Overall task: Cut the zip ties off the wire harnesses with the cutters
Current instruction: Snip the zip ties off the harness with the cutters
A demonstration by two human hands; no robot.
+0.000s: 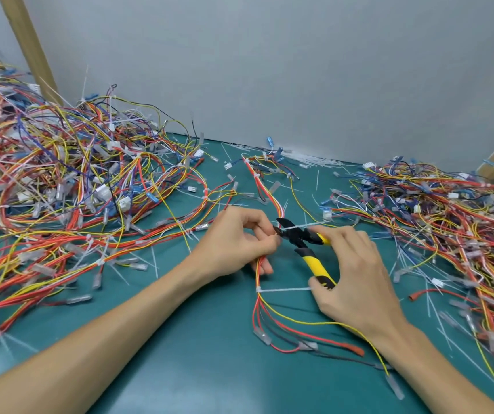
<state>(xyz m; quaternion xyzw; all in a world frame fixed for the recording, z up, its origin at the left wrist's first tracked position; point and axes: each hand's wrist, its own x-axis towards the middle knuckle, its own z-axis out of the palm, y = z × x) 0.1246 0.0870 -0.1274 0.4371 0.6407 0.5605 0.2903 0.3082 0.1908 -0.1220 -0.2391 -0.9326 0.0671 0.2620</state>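
Harness (pixel 262 258) pinched in left hand (pixel 236 243), cutters (pixel 305 243) gripped in right hand (pixel 356 273) alongside.

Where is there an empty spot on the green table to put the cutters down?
The barest patch of the green mat lies near the bottom, between the two forearms. A smaller gap sits just left of the left hand. The big tangled wire pile crowds the left; another wire heap crowds the right, beyond the right hand holding the yellow-handled cutters.

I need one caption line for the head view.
Left hand steadies a wire harness while right hand brings yellow-handled cutters to a zip tie.
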